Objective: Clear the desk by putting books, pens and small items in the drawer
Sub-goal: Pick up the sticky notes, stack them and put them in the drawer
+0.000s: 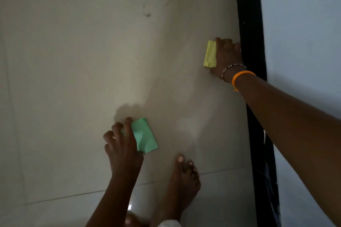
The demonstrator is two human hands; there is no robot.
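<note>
A green note pad (145, 136) lies on the pale tiled floor (73, 61), low in the middle of the head view. My left hand (122, 145) reaches down onto its left side, fingers curled over the far edge and thumb at the near corner. A yellow note pad (210, 55) sits farther off to the right, close to the wall. My right hand (227, 57) covers its right half, fingers bent over the top and thumb under the near end. No desk or drawer is in view.
A bare foot (184, 177) stands just right of the green pad. A black skirting strip (252, 42) runs along the right, with a pale wall (304, 24) beyond it. Tile joints cross the floor near the bottom.
</note>
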